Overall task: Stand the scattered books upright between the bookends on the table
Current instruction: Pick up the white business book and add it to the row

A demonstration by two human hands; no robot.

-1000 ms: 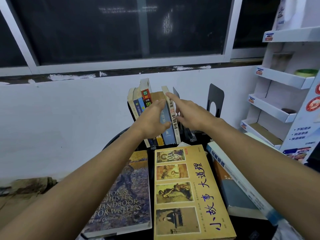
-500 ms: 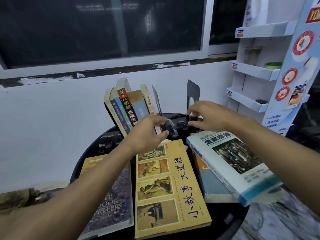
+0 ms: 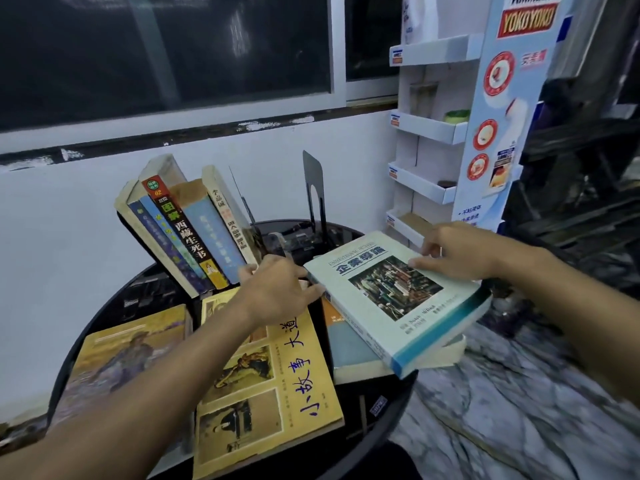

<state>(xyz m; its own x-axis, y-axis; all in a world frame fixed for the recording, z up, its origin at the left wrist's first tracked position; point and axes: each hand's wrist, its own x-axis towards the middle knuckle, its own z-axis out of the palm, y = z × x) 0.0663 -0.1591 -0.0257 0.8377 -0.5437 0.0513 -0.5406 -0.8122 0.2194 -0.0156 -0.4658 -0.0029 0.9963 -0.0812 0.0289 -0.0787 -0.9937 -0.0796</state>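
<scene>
Books lie flat at the near side of the round black table (image 3: pixel 391 422): a yellow paperback with blue handwritten characters (image 3: pixel 273 389) and, left of it, a worn ochre-and-purple paperback (image 3: pixel 121 358). Both forearms reach forward over them. To the right, a thick pale-green softcover book (image 3: pixel 391 299) lies across a grey-blue book (image 3: pixel 349 356), its near end jutting past the rim. The left hand (image 3: pixel 277 292) is back-up, fingers spread forward, thumb tip at this book's left corner; whether it grips anything cannot be told. The right hand (image 3: pixel 457 252) holds the far edge, thumb flat on the cover, fingers curled over the edge. Beyond, a row of upright paperbacks (image 3: pixel 187 233) leans left, and a black metal bookend (image 3: pixel 313 188) stands apart to their right. A white cardboard display rack (image 3: pixel 429 133) stands by the wall.
</scene>
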